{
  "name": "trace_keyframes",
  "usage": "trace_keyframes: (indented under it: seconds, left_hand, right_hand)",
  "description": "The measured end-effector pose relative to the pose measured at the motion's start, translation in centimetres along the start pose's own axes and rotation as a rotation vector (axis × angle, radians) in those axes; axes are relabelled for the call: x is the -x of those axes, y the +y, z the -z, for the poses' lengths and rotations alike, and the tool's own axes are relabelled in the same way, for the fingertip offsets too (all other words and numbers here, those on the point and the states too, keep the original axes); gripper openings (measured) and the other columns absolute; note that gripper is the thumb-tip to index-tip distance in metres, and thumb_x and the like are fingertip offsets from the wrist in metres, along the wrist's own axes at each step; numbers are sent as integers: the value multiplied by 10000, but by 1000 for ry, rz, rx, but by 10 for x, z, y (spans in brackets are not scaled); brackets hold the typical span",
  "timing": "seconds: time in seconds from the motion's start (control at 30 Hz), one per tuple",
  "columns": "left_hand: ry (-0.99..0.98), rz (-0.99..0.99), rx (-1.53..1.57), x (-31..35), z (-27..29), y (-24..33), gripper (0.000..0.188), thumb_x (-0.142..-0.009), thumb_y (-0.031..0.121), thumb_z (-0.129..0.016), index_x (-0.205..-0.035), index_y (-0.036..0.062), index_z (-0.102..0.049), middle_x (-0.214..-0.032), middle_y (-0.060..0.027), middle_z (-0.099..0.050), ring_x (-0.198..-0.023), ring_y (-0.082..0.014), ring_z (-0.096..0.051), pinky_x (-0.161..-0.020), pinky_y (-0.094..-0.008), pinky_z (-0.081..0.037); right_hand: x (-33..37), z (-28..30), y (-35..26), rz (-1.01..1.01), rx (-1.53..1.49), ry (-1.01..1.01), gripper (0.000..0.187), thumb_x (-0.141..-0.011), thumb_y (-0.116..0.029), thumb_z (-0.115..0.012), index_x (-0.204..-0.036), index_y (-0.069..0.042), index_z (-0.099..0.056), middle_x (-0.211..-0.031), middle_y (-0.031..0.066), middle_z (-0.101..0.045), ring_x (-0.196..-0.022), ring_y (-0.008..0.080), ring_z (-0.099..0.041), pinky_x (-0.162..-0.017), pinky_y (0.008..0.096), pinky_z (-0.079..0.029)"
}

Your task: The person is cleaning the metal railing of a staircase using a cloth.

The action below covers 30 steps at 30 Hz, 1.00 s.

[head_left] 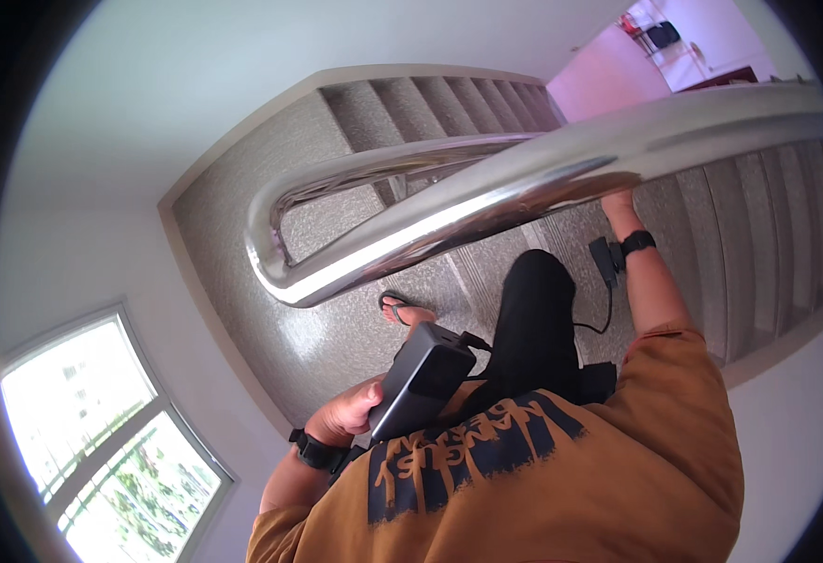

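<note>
Staircase (711, 244) in speckled grey stone takes up most of the view, bending around a landing (233, 249). A shiny metal handrail (486, 197) with a looped end runs across it. Wearer has an orange-brown shirt (608, 479); one dark-trousered leg (533, 319) is bent over the steps. Barred window (106, 457) lower left.

Step in hand, as judged: negotiating the stairs beside the rail, box carried. Next move seems to call for sure footing and a firm hold on the box.

Dark grey box (421, 380) is in front of the torso, tilted, cable plugged in at its far end. Left hand (350, 410) is curled around its near left side, thumb against it. Right hand (619, 201) is well apart from the left, up at the rail; fingers hidden behind the tube, so can't tell if gripping or merely touching. Black strap (637, 243) on right wrist; sandal (389, 297) on the visible foot.
</note>
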<state>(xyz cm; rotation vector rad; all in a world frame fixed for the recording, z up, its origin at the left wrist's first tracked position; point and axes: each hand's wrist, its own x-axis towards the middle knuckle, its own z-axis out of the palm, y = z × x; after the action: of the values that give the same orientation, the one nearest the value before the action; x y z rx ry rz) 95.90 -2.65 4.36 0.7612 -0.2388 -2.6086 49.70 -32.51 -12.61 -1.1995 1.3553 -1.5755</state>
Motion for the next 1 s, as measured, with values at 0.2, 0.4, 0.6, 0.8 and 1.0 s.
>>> trace_keyframes:
  seconds: [0.2, 0.4, 0.6, 0.8, 1.0]
  left_hand:
    - [35, -34, 24, 8, 6, -8, 928, -675, 632, -617, -1256, -50, -376, -1171, -139, -512, -1037, -194, -519, -890, -289, -408]
    - [101, -48, 52, 8, 14, -24, 919, -677, 620, -625, -1254, -51, -376, -1148, -142, -530, -1018, -194, -531, -889, -288, -411]
    - [106, -58, 155, 0, 9, -42, 904, -670, 595, -650, -1247, -48, -384, -1145, -139, -530, -1008, -197, -535, -884, -292, -417]
    - [110, -122, 261, -18, 4, -91, 909, -657, 582, -670, -1253, -40, -381, -1146, -134, -529, -1024, -199, -526, -896, -293, -409]
    - [105, -160, 307, -32, 23, -137, 963, -626, 611, -676, -1264, -41, -365, -1159, -125, -523, -1033, -184, -523, -904, -283, -403]
  right_hand:
    - [7, 5, -17, -158, 43, 51, 300, -804, 21, -532, -1091, -10, -452, -1052, 63, -526, -952, 167, -482, -860, 311, -402]
    - [11, 4, -28, -335, -209, 106, 318, -810, 32, -506, -1115, -16, -431, -1106, 67, -498, -999, 170, -460, -883, 313, -393]
    - [25, -32, -67, -349, -252, 134, 405, -923, -381, -356, -1163, -60, -418, -1166, 29, -443, -1094, 186, -406, -983, 328, -310]
    - [11, -8, -51, 217, 463, -158, 380, -804, -47, -559, -1157, -20, -422, -1151, 78, -473, -1051, 198, -449, -945, 316, -335]
    - [-10, 14, -25, 384, 686, -234, 397, -793, -58, -571, -1156, 9, -424, -1152, 126, -488, -1047, 251, -449, -935, 345, -336]
